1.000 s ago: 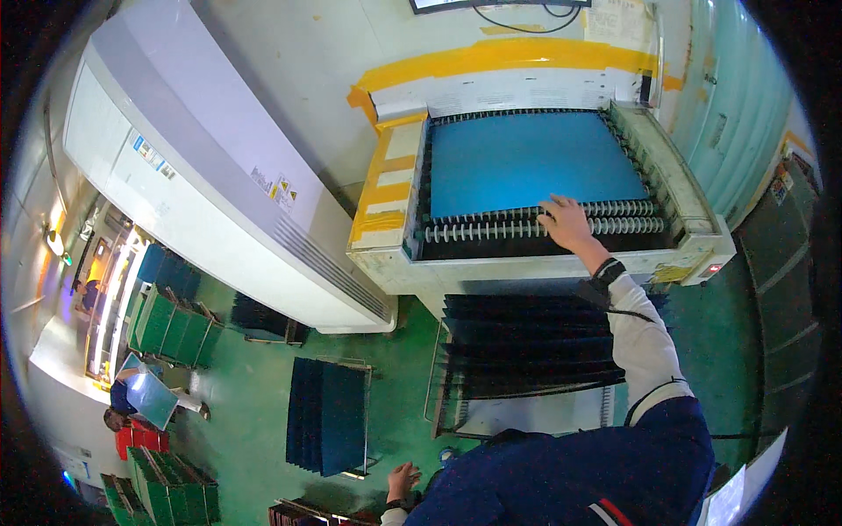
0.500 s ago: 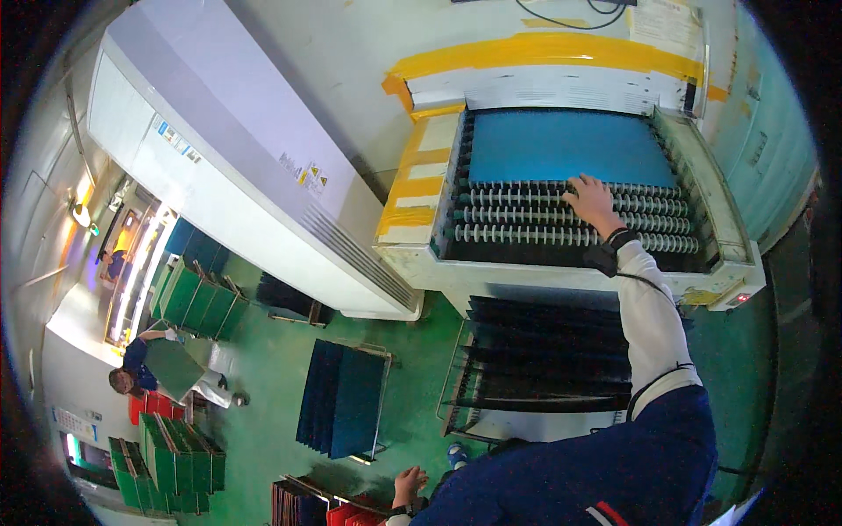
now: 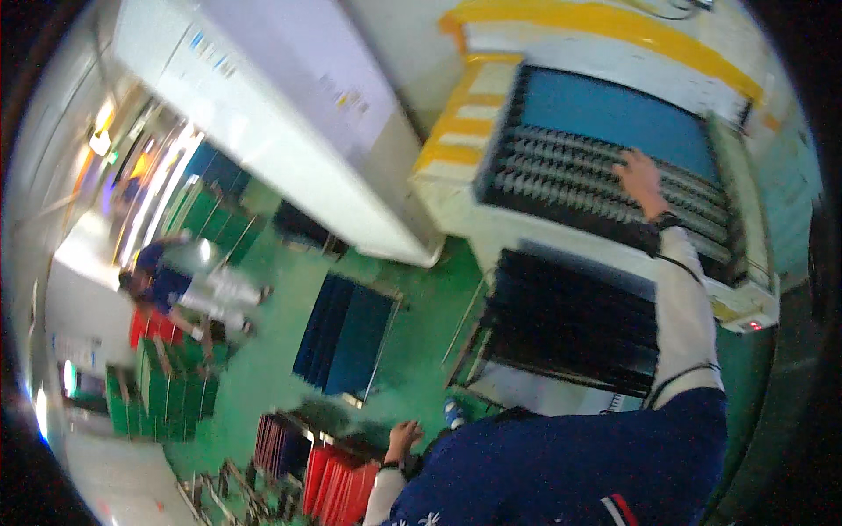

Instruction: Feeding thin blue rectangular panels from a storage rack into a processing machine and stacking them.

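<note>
A flat blue panel point(image 3: 614, 110) lies on the far part of a roller conveyor at the mouth of a machine point(image 3: 465, 136). Over the grey disc rollers point(image 3: 561, 167), close to the panel's near edge, my right hand point(image 3: 642, 182) reaches out with its fingers apart and nothing in them. Whether the fingertips touch the panel or the rollers is blurred. My left hand point(image 3: 403, 438) hangs low by my body with loosely bent fingers. No held thing shows in it; red panels point(image 3: 338, 484) in a rack are nearest to it.
Below the conveyor stands a rack of dark panels point(image 3: 570, 320). A rack of blue panels point(image 3: 344, 333) stands on the green floor, and a tall white cabinet point(image 3: 307, 114) is left of the machine. At far left a co-worker point(image 3: 180, 285) bends near green panels point(image 3: 175, 390).
My view has swung left and tilted. The blue panel appears slightly farther into the machine, baring more roller. The co-worker, earlier carrying a green panel, now reaches down toward the green panels.
</note>
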Action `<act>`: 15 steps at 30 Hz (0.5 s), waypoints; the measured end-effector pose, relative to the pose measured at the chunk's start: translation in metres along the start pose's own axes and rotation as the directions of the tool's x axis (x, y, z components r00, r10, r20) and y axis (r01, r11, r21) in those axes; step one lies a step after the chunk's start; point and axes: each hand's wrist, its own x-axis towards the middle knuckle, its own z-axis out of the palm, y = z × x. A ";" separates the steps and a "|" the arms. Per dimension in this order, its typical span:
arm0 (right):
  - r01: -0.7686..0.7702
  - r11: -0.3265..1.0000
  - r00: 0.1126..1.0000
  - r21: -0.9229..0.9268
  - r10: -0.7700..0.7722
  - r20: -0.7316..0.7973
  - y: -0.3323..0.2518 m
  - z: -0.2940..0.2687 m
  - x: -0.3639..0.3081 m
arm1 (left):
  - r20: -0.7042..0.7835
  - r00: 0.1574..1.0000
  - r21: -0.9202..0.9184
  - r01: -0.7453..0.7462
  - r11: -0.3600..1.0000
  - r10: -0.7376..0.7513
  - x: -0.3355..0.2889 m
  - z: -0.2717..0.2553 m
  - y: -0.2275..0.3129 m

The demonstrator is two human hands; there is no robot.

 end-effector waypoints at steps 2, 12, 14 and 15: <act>0.081 0.996 0.991 0.028 -0.077 -0.111 -0.007 -0.001 -0.017 | -0.090 0.986 -0.210 0.116 0.971 -0.137 0.006 0.005 -0.001; 0.058 0.760 0.968 0.647 -0.202 0.151 -0.078 -0.094 -0.213 | -0.111 0.976 -0.138 0.172 0.975 -0.188 0.048 0.004 0.012; -0.125 0.653 0.902 0.747 -0.238 0.359 -0.098 -0.114 -0.259 | -0.018 0.988 -0.160 0.149 0.976 -0.154 0.055 0.000 0.006; -0.195 0.551 0.863 0.811 -0.296 0.409 -0.110 -0.121 -0.280 | -0.028 0.989 -0.157 0.138 0.978 -0.144 0.057 -0.001 0.004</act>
